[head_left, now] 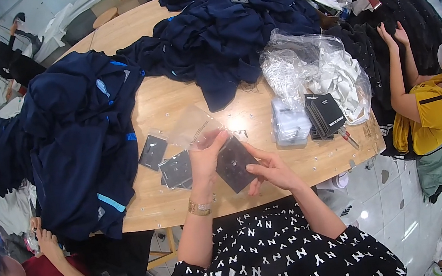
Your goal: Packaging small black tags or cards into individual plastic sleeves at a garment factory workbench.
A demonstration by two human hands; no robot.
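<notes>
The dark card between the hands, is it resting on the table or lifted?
Lifted: the right hand grips the dark card, thumb on its face, fingers beneath.

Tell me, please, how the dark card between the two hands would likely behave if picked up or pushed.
The dark card seems fairly stiff, since its edges look straight between the left hand and right hand. It probably wouldn't roll, being flat and rectangular.

my bare forearms (193, 235) reaching up from below, my left hand (207, 150) curled in a grip, left thumb (221, 137) angled up rightward, my right hand (272, 169) close beside, right thumb (253, 168) and fingers (251, 149) pinching
</notes>
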